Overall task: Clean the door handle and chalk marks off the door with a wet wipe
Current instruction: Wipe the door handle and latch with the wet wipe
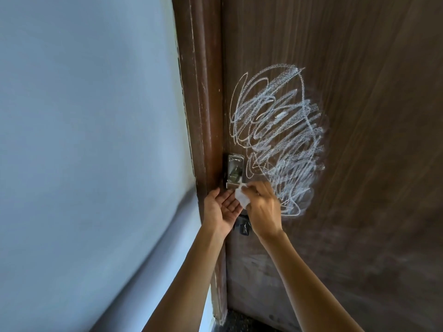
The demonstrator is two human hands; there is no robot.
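- The right hand point(262, 207) has its grip closed around a crumpled white wet wipe point(241, 197), fingers curled over it, the back of the hand toward the camera.
- The wipe's upper edge touches the lower end of the metal door handle point(234, 172), at the plate's bottom corner.
- The left hand point(221, 208) is open, palm up and holding nothing, its fingertips point(231, 191) just below the handle plate and beside the wipe.
- The two hands nearly meet, with the wipe between them.
- The silver handle plate sits at the left edge of the dark brown wooden door point(371, 116), right next to the door frame point(201, 104).
- Below the hands, a dark lock part point(243, 227) shows on the door, partly hidden by the right wrist.
- White chalk marks point(278, 137) form a large dense scribble on the door, just right of and above the handle, reaching down beside the right hand.
- A pale blue-grey wall point(84, 140) fills the left side, beyond the frame.
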